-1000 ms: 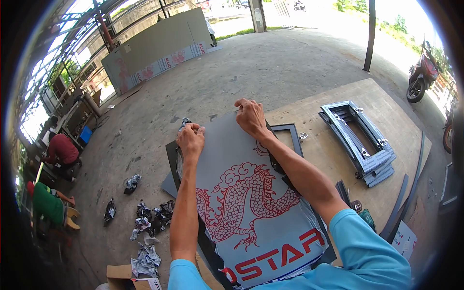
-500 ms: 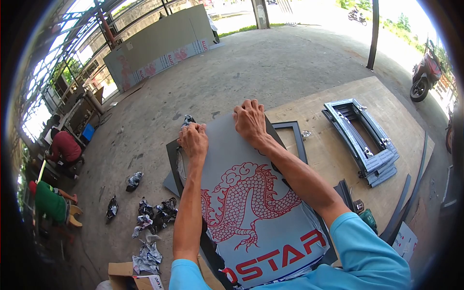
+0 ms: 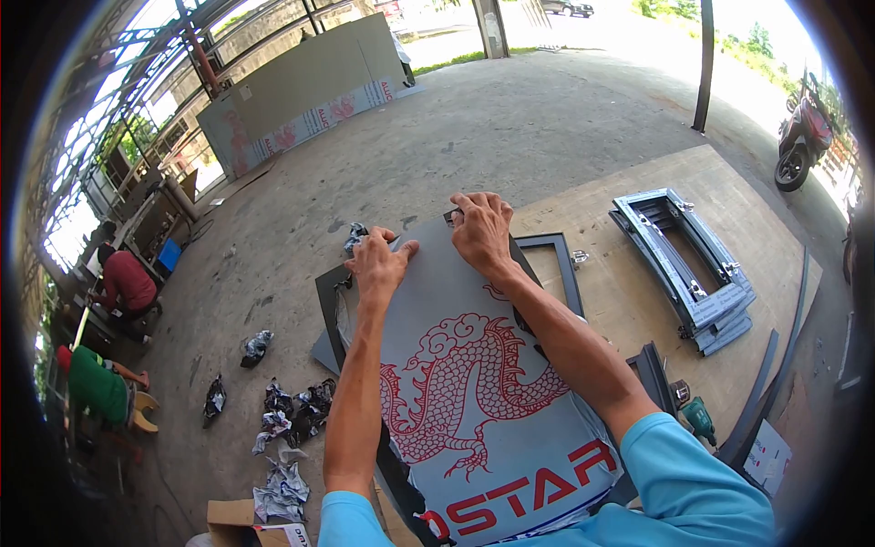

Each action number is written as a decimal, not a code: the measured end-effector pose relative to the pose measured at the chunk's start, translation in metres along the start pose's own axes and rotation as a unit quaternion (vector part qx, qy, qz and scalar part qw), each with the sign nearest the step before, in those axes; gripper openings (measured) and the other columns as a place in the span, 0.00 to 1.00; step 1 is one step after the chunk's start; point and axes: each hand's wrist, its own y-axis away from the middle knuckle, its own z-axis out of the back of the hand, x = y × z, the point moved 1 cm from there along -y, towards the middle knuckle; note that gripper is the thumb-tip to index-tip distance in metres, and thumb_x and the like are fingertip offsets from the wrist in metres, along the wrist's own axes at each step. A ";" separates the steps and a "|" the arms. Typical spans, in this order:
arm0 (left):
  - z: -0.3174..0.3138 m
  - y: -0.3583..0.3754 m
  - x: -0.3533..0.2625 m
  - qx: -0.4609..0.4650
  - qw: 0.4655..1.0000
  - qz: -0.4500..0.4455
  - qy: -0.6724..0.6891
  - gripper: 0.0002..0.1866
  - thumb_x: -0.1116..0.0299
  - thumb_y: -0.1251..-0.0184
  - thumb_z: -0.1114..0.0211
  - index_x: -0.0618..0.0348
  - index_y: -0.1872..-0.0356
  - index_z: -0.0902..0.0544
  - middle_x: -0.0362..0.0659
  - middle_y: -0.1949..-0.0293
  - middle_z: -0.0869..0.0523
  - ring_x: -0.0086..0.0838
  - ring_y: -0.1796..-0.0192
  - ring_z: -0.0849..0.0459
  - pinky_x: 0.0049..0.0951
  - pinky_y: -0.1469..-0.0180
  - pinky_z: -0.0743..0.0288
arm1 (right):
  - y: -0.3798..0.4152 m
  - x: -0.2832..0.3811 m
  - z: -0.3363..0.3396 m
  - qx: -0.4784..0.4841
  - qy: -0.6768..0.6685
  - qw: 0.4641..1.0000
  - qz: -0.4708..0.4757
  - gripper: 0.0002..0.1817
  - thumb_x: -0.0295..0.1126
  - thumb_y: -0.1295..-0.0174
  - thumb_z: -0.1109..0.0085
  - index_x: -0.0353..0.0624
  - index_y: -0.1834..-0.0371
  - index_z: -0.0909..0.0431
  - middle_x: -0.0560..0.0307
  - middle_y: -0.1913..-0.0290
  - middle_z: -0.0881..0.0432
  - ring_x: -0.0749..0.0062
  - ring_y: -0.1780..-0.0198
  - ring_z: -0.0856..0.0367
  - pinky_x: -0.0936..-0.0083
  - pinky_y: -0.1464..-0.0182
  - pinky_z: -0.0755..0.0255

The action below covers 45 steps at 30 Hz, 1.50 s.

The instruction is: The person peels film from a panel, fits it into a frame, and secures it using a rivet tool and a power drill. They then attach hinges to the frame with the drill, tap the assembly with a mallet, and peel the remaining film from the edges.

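A flat panel under grey protective film (image 3: pixel 474 374) with a red dragon print and big red letters lies in front of me, its far end pointing away. My left hand (image 3: pixel 378 266) is at the far left corner, fingers bent over the edge and thumb spread apart from them. At the far right corner my right hand (image 3: pixel 483 235) has its fingers curled in a pinch on the film's edge, with a small dark patch beside the fingertips. Beneath the panel a dark frame (image 3: pixel 330 305) sticks out on the left.
On the plywood board (image 3: pixel 629 210) to the right lie stacked grey frames (image 3: pixel 684 264), another dark frame (image 3: pixel 556 255), long strips and a green power drill (image 3: pixel 698 419). Crumpled film (image 3: pixel 292 410) and a cardboard box (image 3: pixel 228 515) are on the floor left. Two people work at far left.
My left hand has turned and its thumb now stands out to the right. My right hand has shifted slightly, and small dark patches now show at the panel's far edge.
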 end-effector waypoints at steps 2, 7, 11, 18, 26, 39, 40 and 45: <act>-0.004 0.004 -0.002 -0.029 0.999 0.002 -0.027 0.13 0.58 0.37 0.39 0.53 0.58 0.19 0.44 0.56 0.19 0.38 0.46 0.26 0.47 0.44 0.41 | 0.000 0.002 0.001 0.018 0.004 0.999 -0.029 0.18 0.29 0.42 0.44 0.44 0.47 0.24 0.54 0.46 0.25 0.60 0.41 0.36 0.61 0.41 0.43; -0.014 -0.008 0.003 -0.015 0.999 0.038 0.004 0.12 0.59 0.37 0.39 0.53 0.59 0.20 0.43 0.54 0.20 0.39 0.45 0.28 0.48 0.41 0.43 | -0.001 -0.001 0.004 0.029 -0.019 0.999 -0.036 0.18 0.29 0.41 0.45 0.43 0.46 0.25 0.52 0.46 0.26 0.59 0.40 0.36 0.60 0.43 0.40; 0.001 -0.005 0.002 0.051 0.998 -0.044 0.020 0.14 0.61 0.39 0.37 0.54 0.54 0.21 0.46 0.54 0.20 0.38 0.45 0.28 0.45 0.41 0.42 | -0.003 -0.001 0.007 -0.002 -0.052 0.997 -0.064 0.20 0.29 0.41 0.46 0.40 0.44 0.27 0.49 0.47 0.26 0.57 0.40 0.37 0.61 0.43 0.39; -0.012 0.015 -0.025 -0.080 0.995 -0.046 -0.028 0.23 0.59 0.47 0.29 0.56 0.50 0.21 0.47 0.51 0.20 0.38 0.41 0.30 0.45 0.40 0.41 | -0.004 -0.001 0.007 -0.004 -0.073 0.995 -0.074 0.22 0.37 0.38 0.45 0.38 0.42 0.29 0.43 0.46 0.26 0.53 0.41 0.36 0.59 0.43 0.39; -0.016 -0.004 -0.022 0.026 0.999 0.023 0.003 0.19 0.57 0.46 0.30 0.55 0.56 0.19 0.46 0.54 0.20 0.37 0.43 0.31 0.46 0.42 0.43 | -0.005 0.002 0.011 -0.001 -0.094 0.992 -0.083 0.24 0.44 0.35 0.48 0.38 0.42 0.30 0.42 0.49 0.23 0.53 0.42 0.34 0.58 0.45 0.39; -0.038 -0.012 -0.025 -0.072 0.994 -0.052 -0.061 0.12 0.65 0.39 0.39 0.60 0.57 0.21 0.43 0.64 0.18 0.36 0.54 0.22 0.37 0.48 0.30 | -0.003 -0.002 0.009 0.008 -0.121 0.989 -0.080 0.22 0.46 0.35 0.50 0.39 0.49 0.24 0.44 0.52 0.22 0.55 0.44 0.33 0.58 0.46 0.39; -0.042 -0.011 -0.024 -0.092 0.990 -0.064 -0.087 0.11 0.66 0.37 0.40 0.61 0.59 0.21 0.44 0.65 0.18 0.36 0.56 0.22 0.37 0.51 0.29 | -0.002 -0.002 0.009 0.007 -0.123 0.989 -0.078 0.22 0.46 0.35 0.50 0.39 0.49 0.24 0.44 0.52 0.22 0.55 0.44 0.33 0.58 0.46 0.39; -0.012 -0.024 -0.019 0.108 0.989 0.005 0.100 0.08 0.69 0.35 0.44 0.62 0.63 0.22 0.45 0.65 0.20 0.35 0.60 0.23 0.36 0.53 0.30 | -0.005 0.001 0.016 0.003 -0.115 0.992 -0.058 0.21 0.45 0.35 0.50 0.40 0.50 0.23 0.45 0.52 0.21 0.54 0.44 0.32 0.58 0.46 0.39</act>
